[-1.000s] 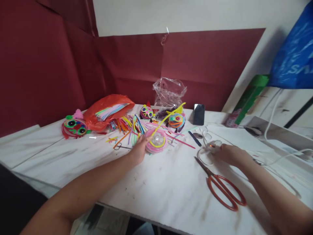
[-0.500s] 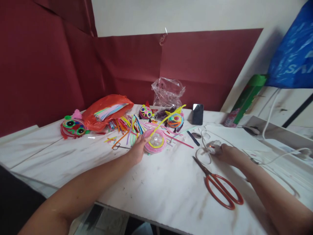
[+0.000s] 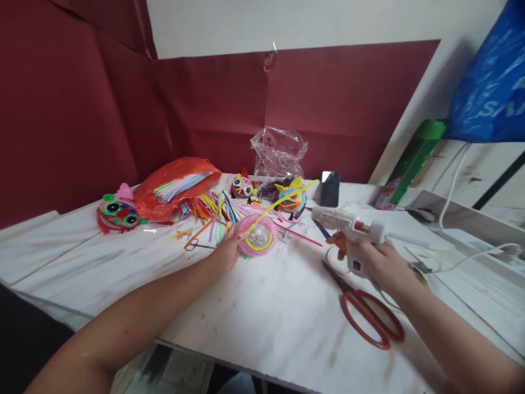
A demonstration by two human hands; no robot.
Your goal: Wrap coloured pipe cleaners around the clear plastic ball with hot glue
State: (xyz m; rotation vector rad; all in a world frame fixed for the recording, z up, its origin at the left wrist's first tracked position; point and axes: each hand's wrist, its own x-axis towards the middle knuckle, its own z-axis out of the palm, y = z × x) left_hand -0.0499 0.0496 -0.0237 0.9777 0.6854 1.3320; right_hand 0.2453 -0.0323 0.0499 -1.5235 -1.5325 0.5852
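My left hand [image 3: 227,249] holds a round craft piece [image 3: 258,236], a clear dome ringed with pink and yellow pipe cleaners, against the white table [image 3: 262,323]. A long yellow pipe cleaner [image 3: 283,200] sticks up from it. My right hand [image 3: 375,262] is closed round the grip of a white hot glue gun [image 3: 353,232] with an orange trigger. The gun is lifted off the table and its nozzle points left toward the craft piece.
Red-handled scissors [image 3: 365,312] lie under my right wrist. Loose pipe cleaners [image 3: 209,210], small scissors [image 3: 197,244], finished owl-like crafts [image 3: 117,212], a red bag [image 3: 176,183], a clear bag [image 3: 279,153] and a phone [image 3: 329,188] sit at the back. A white cable [image 3: 471,257] runs right.
My right hand picked the glue gun up from the table and turned its nozzle left. My left hand stayed on the pink craft piece.
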